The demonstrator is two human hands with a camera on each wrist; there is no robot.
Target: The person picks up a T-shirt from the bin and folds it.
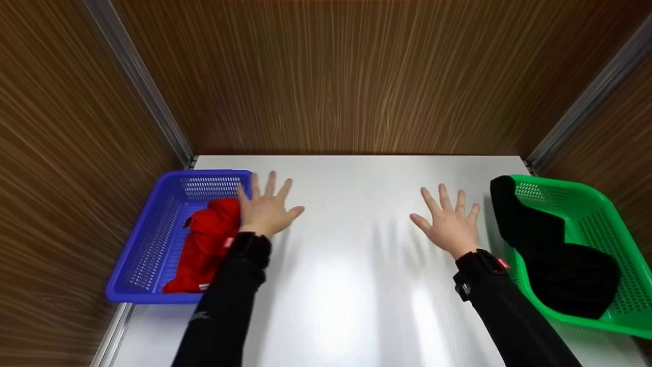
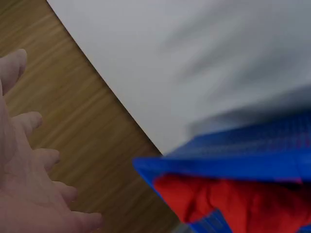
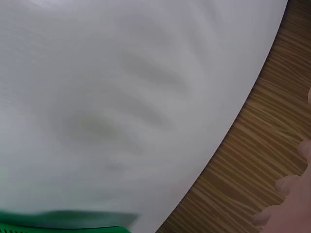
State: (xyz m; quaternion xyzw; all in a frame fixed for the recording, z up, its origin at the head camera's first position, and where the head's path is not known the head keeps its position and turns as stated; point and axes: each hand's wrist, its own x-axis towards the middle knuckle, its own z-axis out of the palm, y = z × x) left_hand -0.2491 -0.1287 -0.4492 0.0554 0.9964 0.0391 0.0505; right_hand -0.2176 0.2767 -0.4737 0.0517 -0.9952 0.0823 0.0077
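My left hand (image 1: 265, 211) is spread flat, palm down, above the right edge of a blue basket (image 1: 135, 255). Red cloth (image 1: 209, 239) lies crumpled inside that basket, partly covered by my left forearm. On the other side my right hand (image 1: 452, 229) hovers with fingers spread, to the left of a green basket (image 1: 601, 204). Black cloth (image 1: 565, 270) lies in the green basket and hangs over its left rim. Neither hand holds anything. In the left wrist view, the red cloth (image 2: 238, 201) and the blue rim (image 2: 233, 165) show below.
A white tabletop (image 1: 336, 199) spans the space between the two baskets, with hand shadows on it. Wood-grain panels stand at the back (image 1: 326, 76), left (image 1: 61, 178) and right (image 1: 616, 137), with grey metal strips at the corners.
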